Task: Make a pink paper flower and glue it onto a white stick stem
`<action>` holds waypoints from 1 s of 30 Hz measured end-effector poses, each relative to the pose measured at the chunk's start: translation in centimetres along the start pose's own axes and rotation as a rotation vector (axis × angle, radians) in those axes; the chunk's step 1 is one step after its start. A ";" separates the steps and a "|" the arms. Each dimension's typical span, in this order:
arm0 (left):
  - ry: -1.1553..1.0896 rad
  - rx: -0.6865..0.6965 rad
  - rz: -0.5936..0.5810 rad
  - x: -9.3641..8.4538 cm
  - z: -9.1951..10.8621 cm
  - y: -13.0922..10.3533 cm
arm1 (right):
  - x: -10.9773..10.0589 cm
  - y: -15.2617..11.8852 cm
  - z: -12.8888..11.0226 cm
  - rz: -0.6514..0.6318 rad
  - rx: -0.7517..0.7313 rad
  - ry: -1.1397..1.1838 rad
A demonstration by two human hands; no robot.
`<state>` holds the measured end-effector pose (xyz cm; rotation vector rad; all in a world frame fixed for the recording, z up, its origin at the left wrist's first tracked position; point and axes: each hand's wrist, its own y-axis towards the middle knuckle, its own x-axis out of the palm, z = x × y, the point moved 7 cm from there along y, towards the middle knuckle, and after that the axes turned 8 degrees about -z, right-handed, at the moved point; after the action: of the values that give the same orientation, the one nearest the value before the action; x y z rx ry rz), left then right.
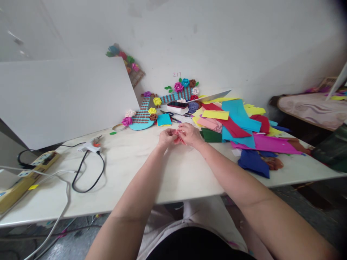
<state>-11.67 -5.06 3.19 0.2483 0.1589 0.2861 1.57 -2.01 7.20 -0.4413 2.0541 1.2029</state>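
Note:
Over the white table point(119, 169), both hands are pinched around a small crumpled piece of pink crepe paper point(179, 137). My left hand point(166, 138) grips it from the left, its thumb and fingers closed. From the other side my right hand point(191, 134) is closed on the same piece, and the fingers hide part of it. Just beyond the hands are a blue and yellow stack of paper squares point(164, 119) and scissors point(170, 113). A folded dark green crepe paper point(212, 135) lies close to my right hand.
A hot glue gun point(90, 145) with its black cord lies left, near a power strip point(40, 166). Guitar-shaped crafts point(142, 117) with paper flowers lean at the back, beside a phone point(178, 105) on a white box. Coloured crepe paper point(241, 115) is heaped right. A white board point(67, 97) stands left.

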 end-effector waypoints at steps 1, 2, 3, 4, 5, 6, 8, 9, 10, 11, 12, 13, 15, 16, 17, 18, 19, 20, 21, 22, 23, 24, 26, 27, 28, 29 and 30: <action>-0.019 -0.023 -0.014 0.0 -0.1 -0.1 | 0.0 0.0 0.0 0.007 -0.002 0.018; -0.045 -0.047 -0.026 0.0 -0.1 -0.1 | -0.1 0.0 0.1 0.017 -0.003 0.040; -0.078 -0.059 -0.025 -0.1 0.0 -0.2 | -0.1 0.0 0.2 0.030 -0.001 0.064; -0.117 -0.060 -0.011 -0.3 0.1 -0.3 | -0.2 0.0 0.4 0.048 0.004 0.088; -0.158 -0.060 0.003 -0.6 0.2 -0.4 | -0.2 0.0 0.6 0.071 0.014 0.110; -0.201 -0.061 0.021 -1.0 0.3 -0.4 | -0.2 0.0 1.0 0.095 0.027 0.129; -0.275 -0.071 0.071 -1.8 0.5 -0.5 | -0.2 -0.1 1.7 0.150 0.059 0.154; -0.302 -0.077 0.097 -2.3 0.6 -0.5 | 0.0 -0.2 1.9 0.164 0.063 0.159; -0.323 -0.086 0.122 -2.7 0.7 -0.5 | 0.1 -0.3 2.0 0.183 0.062 0.158; -0.339 -0.094 0.139 -3.0 0.8 -0.4 | 0.2 -0.4 2.1 0.204 0.056 0.153; -0.353 -0.095 0.153 -3.3 1.0 -0.3 | 0.4 -0.5 1.9 0.220 0.044 0.144; -0.365 -0.090 0.166 -3.6 1.2 -0.3 | 0.5 -0.6 1.7 0.231 0.031 0.132; -0.380 -0.061 0.204 -4.4 1.7 -0.3 | 0.9 -0.7 1.0 0.228 0.007 0.100; -0.382 -0.039 0.227 -5.0 2.0 -0.3 | 1.2 -0.8 0.6 0.214 -0.001 0.080; -0.380 -0.016 0.252 -5.6 2.2 -0.5 | 1.6 -0.8 0.1 0.189 -0.007 0.057; -0.374 0.009 0.277 -6.3 2.4 -0.6 | 2.0 -0.8 -0.4 0.157 -0.011 0.032; -0.366 0.036 0.303 -7.1 2.6 -0.8 | 2.5 -0.7 -0.9 0.113 -0.019 0.007; -0.357 0.063 0.329 -8.0 2.8 -1.1 | 3.1 -0.6 -1.5 0.064 -0.028 -0.018; -0.351 0.091 0.361 -8.9 3.0 -1.4 | 3.6 -0.5 -2.1 0.014 -0.040 -0.043; -0.351 0.119 0.401 -9.8 3.2 -1.7 | 4.2 -0.4 -2.7 -0.040 -0.054 -0.068; -0.354 0.146 0.445 -10.7 3.3 -2.1 | 4.9 -0.3 -3.4 -0.097 -0.069 -0.088; -0.365 0.169 0.512 -11.6 3.5 -2.5 | 5.6 -0.1 -4.1 -0.157 -0.086 -0.103; -0.390 0.210 0.641 -13.4 3.8 -3.6 | 7.2 0.5 -5.5 -0.267 -0.118 -0.123; -0.392 0.223 0.690 -14.1 4.0 -4.1 | 8.0 0.9 -6.3 -0.312 -0.134 -0.126; -0.391 0.230 0.740 -14.9 4.3 -4.7 | 8.8 1.3 -7.2 -0.349 -0.148 -0.123; -0.390 0.242 0.783 -15.6 4.6 -5.3 | 9.6 1.8 -8.2 -0.378 -0.160 -0.114; -0.393 0.255 0.825 -16.4 4.9 -6.0 | 10.5 2.4 -9.2 -0.401 -0.167 -0.098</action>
<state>-24.74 -16.54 8.27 0.6146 -0.3133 1.0294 -10.88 -8.10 4.11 -0.8145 1.6849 1.1256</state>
